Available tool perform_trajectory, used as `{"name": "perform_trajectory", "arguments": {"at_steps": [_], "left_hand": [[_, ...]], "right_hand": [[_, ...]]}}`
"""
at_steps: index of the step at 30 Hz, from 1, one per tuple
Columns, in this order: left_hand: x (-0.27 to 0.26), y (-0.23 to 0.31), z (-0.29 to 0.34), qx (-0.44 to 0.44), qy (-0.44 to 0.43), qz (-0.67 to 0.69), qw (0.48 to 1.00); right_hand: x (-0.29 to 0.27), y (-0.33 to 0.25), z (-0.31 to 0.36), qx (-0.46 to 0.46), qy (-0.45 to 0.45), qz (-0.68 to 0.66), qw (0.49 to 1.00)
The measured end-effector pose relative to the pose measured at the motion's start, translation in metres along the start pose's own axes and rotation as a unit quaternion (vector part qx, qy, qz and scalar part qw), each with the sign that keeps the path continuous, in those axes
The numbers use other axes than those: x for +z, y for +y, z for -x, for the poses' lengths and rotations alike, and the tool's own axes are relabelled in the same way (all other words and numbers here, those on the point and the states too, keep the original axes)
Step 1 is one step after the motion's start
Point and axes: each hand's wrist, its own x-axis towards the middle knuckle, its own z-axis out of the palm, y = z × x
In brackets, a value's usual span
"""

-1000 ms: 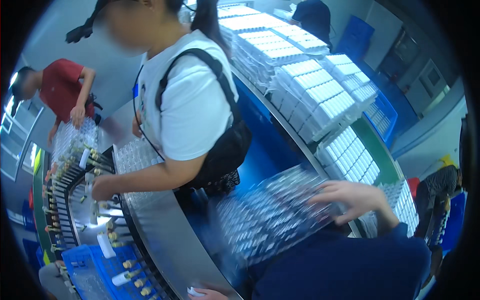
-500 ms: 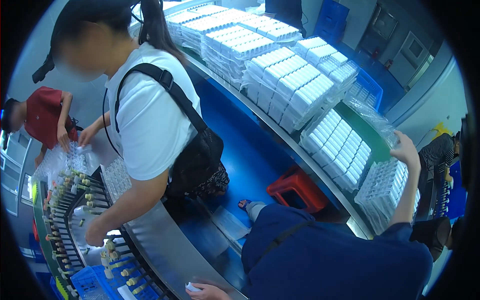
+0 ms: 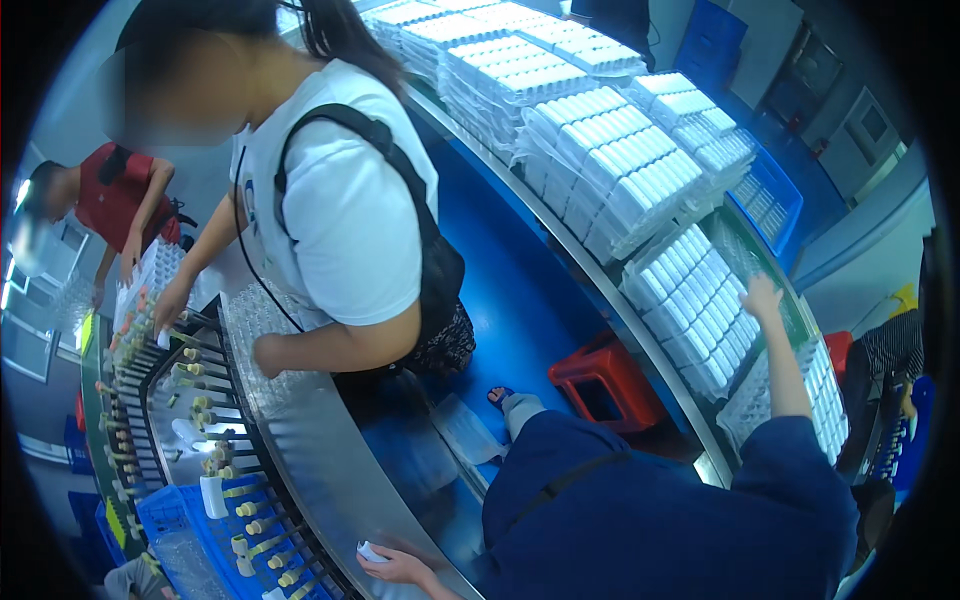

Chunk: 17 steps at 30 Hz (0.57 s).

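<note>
My left hand [image 3: 397, 565] is low in the picture, over the metal edge of the near bench. Its fingers are closed round a small white plastic piece [image 3: 373, 552]. My right arm stretches out to the right, and my right hand [image 3: 764, 298] is over the far edge of a tray stack [image 3: 692, 305] filled with rows of white pieces. The fingers of that hand look extended, with nothing visible in them. Beyond them a clear plastic tray [image 3: 735, 250] lies on the green belt. Under my right forearm is another filled tray stack [image 3: 815, 395].
A co-worker in a white shirt [image 3: 350, 190] leans over the curved machine with pegs [image 3: 190, 400]. Another in red [image 3: 125, 195] handles trays. A blue basket [image 3: 165, 505] sits at the machine. A red stool [image 3: 605, 385] stands under the right bench, which bears tall tray stacks [image 3: 610, 160].
My right hand has moved left and away from the clear tray, which now lies lower on the belt. My left hand keeps the white piece. The white-shirted co-worker's arms have shifted.
</note>
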Motion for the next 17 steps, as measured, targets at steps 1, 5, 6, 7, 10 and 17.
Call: {"name": "perform_trajectory", "arguments": {"at_steps": [1,5,6,7,10,17], "left_hand": [[-0.005,0.000,0.003,-0.017,-0.003,0.013,1.000],[-0.019,0.004,0.004,-0.118,-0.015,0.089,0.989],[-0.024,0.016,-0.004,-0.094,0.023,0.097,0.990],[-0.036,0.026,-0.016,-0.069,0.071,0.091,0.991],[-0.083,0.077,-0.077,-0.131,0.046,0.184,0.973],[-0.123,0.129,-0.199,-0.083,0.097,0.271,0.954]], "right_hand": [[-0.015,-0.033,0.014,-0.047,-0.039,-0.026,0.998],[-0.030,-0.110,0.080,-0.261,-0.153,-0.114,0.946],[-0.023,-0.129,0.098,-0.300,-0.197,-0.122,0.925],[-0.049,-0.167,0.143,-0.356,-0.202,-0.221,0.885],[-0.074,-0.254,0.249,-0.467,-0.254,-0.320,0.784],[-0.127,-0.374,0.329,-0.674,-0.346,-0.135,0.639]]}}
